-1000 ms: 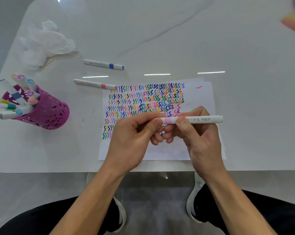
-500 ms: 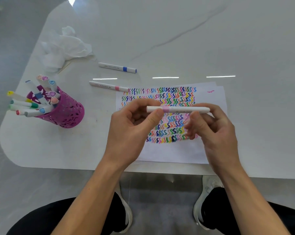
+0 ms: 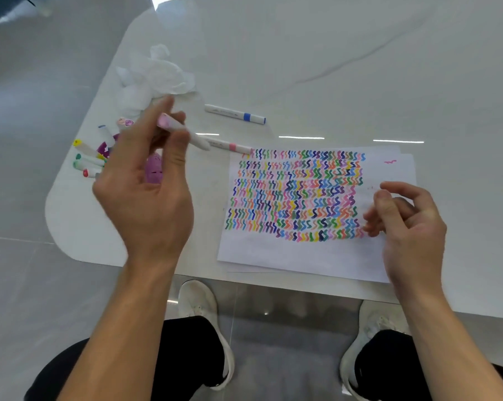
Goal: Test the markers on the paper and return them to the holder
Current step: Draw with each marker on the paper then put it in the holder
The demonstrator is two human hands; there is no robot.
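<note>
We have the left hand (image 3: 146,198) up over the purple holder (image 3: 153,169), pink-capped marker (image 3: 183,133) in its grip
We see thumb and fingers pinching that marker near its capped end, barrel slanting down to the right above the white table (image 3: 302,53); the holder sits mostly hidden behind the hand, other markers (image 3: 88,157) fanning out of it to the left. The right hand (image 3: 409,227) hovers at the right edge of the squiggle-covered paper (image 3: 302,256), fingers loosely curled, holding nothing. Beyond the paper lie a blue-banded marker (image 3: 234,113) and a pink-banded marker (image 3: 230,146), and a crumpled tissue (image 3: 154,76) sits further back
</note>
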